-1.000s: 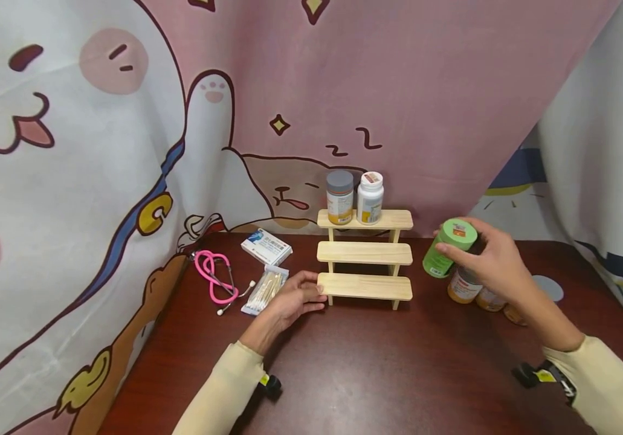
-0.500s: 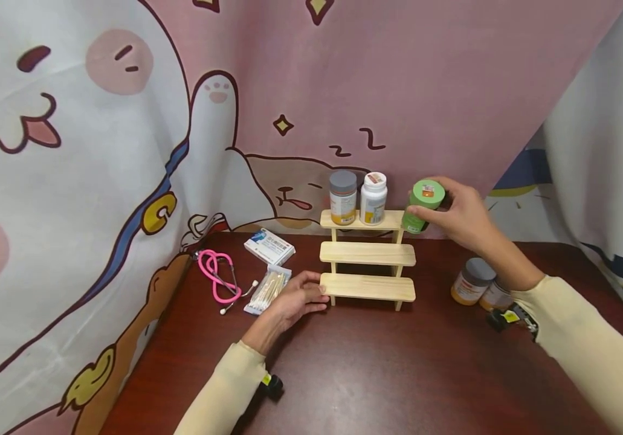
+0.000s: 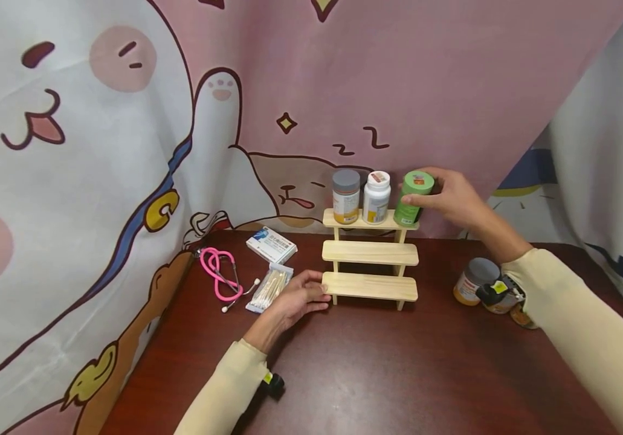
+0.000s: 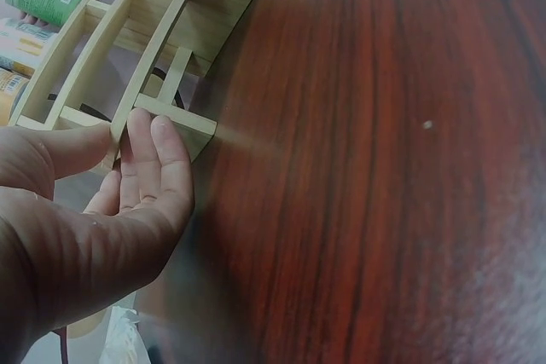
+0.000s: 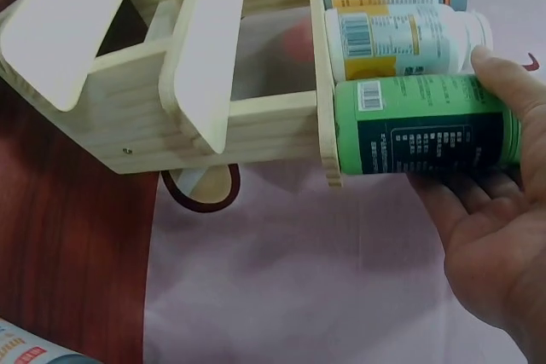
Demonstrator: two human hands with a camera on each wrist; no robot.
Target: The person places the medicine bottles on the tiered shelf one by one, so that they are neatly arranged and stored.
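A three-step wooden rack (image 3: 370, 252) stands on the table. My right hand (image 3: 452, 196) grips a green bottle (image 3: 414, 199) near its lid, thumb on one side and fingers on the other. In the right wrist view the bottle's base meets the top step at its right end. Beside it on that step stand a white bottle (image 3: 376, 199) and a grey-lidded bottle (image 3: 346, 198). My left hand (image 3: 297, 299) holds the left end of the lowest step, thumb above and fingers below, as the left wrist view (image 4: 111, 202) shows.
Several grey-lidded bottles (image 3: 474, 281) stand at the right, partly behind my right wrist. Left of the rack lie a medicine box (image 3: 271, 244), a pack of cotton swabs (image 3: 269, 289) and a pink stethoscope (image 3: 219, 272). A printed curtain (image 3: 452, 78) hangs behind the table.
My right hand has carried the green bottle leftward and up from the right side of the table to the top step's right end. The left hand has stayed on the rack.
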